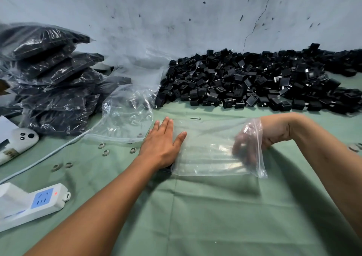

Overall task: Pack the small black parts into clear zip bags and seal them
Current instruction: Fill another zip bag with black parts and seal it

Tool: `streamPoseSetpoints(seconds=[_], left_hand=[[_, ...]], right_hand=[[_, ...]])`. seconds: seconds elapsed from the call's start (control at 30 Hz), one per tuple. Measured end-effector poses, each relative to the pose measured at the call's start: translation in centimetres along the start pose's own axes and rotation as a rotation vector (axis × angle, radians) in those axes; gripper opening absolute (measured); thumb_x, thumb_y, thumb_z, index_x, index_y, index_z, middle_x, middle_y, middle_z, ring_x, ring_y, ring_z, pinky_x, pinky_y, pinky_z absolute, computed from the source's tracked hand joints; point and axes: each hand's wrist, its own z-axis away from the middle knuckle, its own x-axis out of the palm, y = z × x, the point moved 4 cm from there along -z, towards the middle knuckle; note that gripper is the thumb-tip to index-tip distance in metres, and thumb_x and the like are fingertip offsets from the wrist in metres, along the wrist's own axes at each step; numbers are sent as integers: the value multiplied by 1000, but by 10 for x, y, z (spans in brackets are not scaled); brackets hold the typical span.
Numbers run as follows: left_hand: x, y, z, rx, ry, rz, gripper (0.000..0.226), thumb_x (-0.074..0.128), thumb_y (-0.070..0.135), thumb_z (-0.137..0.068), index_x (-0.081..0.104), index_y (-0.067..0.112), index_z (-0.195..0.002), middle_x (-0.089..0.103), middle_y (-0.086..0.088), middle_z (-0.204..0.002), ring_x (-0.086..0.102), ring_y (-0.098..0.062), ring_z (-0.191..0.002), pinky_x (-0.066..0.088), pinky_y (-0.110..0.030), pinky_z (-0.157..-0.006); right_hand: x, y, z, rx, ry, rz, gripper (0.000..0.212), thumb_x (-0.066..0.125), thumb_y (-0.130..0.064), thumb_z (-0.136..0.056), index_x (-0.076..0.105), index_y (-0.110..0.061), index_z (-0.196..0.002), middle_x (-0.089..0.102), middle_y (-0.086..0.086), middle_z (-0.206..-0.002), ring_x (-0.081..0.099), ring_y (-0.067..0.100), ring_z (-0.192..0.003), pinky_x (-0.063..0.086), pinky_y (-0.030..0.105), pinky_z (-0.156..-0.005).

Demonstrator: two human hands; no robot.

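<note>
Two hands are on the empty zip bag [211,154] lying on the green bench [215,212]: your left hand [162,146] presses flat on its closed end, your right hand [248,146] is inside the mouth, fingers curled against the film. The black parts [254,83] lie heaped behind, well apart. If the flat hand lifts, the slick bag may slide or collapse shut before you scoop.

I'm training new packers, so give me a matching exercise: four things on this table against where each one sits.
Things:
1. Left hand
2. Right hand
3. Filled bags
4. Loose black parts

Places:
A. Piled along the back wall
B. Inside the clear bag's mouth
C. Stacked at far left
D. Flat on the bag's closed end

Pairs: 1-D, 2-B, 3-C, 4-A
</note>
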Motion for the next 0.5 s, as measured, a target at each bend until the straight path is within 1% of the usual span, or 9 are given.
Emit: streamPoseSetpoints(seconds=[0.03,0.1,0.17,0.23,0.27,0.33,0.4,0.43,0.5], left_hand=[[0,0,0,-2,3,-1,88,2,73,-96,-4,19,-165,-10,3,-172,-9,-20,-159,2,-42,-130],[1,1,0,-3,9,1,89,1,74,-95,-4,20,-164,-10,3,-172,-10,-20,-158,1,-41,-130],[1,0,0,-2,14,4,89,2,74,-95,-4,20,-164,-10,3,-172,-10,-19,-158,0,-40,-130],[2,0,1,0,15,9,90,0,75,-94,-4,20,-164,-10,4,-172,-10,-19,-158,0,-40,-130],[2,0,1,3,17,12,92,-1,76,-92,-4,20,-164,-10,3,-172,-10,-19,-158,0,-40,-130],[1,0,1,6,19,18,94,-3,76,-89,-3,20,-165,-9,3,-172,-9,-19,-159,1,-40,-130],[1,0,1,4,18,16,96,-4,77,-88,-3,20,-165,-9,3,-172,-9,-19,-159,1,-40,-130],[1,0,1,3,19,16,97,-4,77,-87,-3,20,-165,-9,3,-172,-9,-18,-158,1,-40,-130],[1,0,1,3,24,21,99,-6,78,-85,-3,20,-165,-8,4,-172,-9,-18,-158,1,-40,-130]], right_hand=[[-9,1,3,61,89,36,22,62,-11,-79,82,-8,-89,78,17,-90,77,22,-76,60,26,-62],[-30,3,11,241,292,203,23,55,-1,-85,78,3,-89,77,17,-79,76,23,-67,59,29,-57],[-57,-2,14,341,646,361,25,54,-3,-94,76,4,-86,74,12,-65,70,21,-56,55,27,-54],[-75,-19,9,190,1057,400,25,56,-11,-95,76,-6,-79,73,5,-61,70,18,-62,51,27,-59],[-75,-31,1,50,1175,410,22,57,-13,-96,75,-11,-83,77,3,-72,72,18,-72,53,29,-64],[-67,-50,-24,-123,1137,535,23,58,-10,-99,74,-17,-113,75,4,-114,70,22,-103,58,40,-86],[-59,-53,-52,-99,956,722,44,60,-7,-99,60,-19,-141,58,4,-142,60,28,-124,52,45,-101],[-59,-50,-61,-54,915,781,50,62,-7,-98,55,-19,-146,51,3,-146,57,30,-126,51,45,-102],[-61,-44,-69,-14,932,834,50,67,-7,-95,57,-19,-143,47,3,-141,60,33,-115,53,47,-97]])
